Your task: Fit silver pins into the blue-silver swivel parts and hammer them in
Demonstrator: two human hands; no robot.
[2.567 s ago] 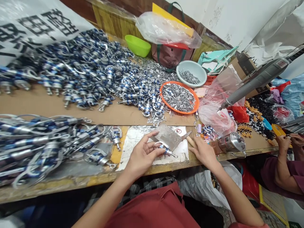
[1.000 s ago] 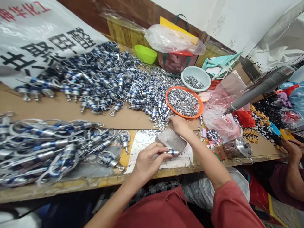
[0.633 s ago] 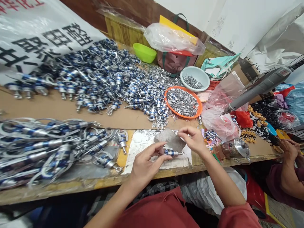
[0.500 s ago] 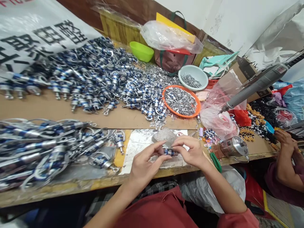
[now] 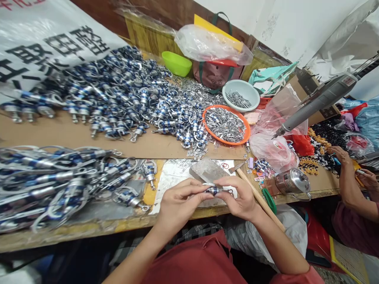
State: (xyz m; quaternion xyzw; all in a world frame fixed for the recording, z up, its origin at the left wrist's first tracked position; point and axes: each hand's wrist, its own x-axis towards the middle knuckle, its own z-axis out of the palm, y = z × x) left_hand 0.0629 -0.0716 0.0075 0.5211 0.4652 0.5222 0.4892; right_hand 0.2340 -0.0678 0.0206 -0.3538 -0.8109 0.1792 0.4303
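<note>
A small blue-and-silver metal fitting with a ring end (image 5: 214, 191) sits between the fingertips of both hands, just above the table's front edge. My left hand (image 5: 180, 203) pinches its left end, thumb below and fingers above. My right hand (image 5: 241, 197) grips the right part, and the ring pokes out beside the thumb. Fingers cover some of the fitting. Behind it a grey stone block (image 5: 207, 171) rests on a white sheet (image 5: 167, 181). A hammer (image 5: 257, 195) with a wooden handle lies beside and partly under my right hand.
Similar fittings form a large heap (image 5: 118, 92) and a nearer pile (image 5: 65, 185) at left. An orange tray (image 5: 248, 136) and a pale bowl (image 5: 257, 98) hold small metal parts. A grey power screwdriver (image 5: 319, 100) hangs at right, above a metal mug (image 5: 293, 183). A co-worker's hands (image 5: 343, 156) are far right.
My hands have shifted slightly on the fitting, and its ring end now shows at the right. More of the hammer is visible. The co-worker's hands have moved apart.
</note>
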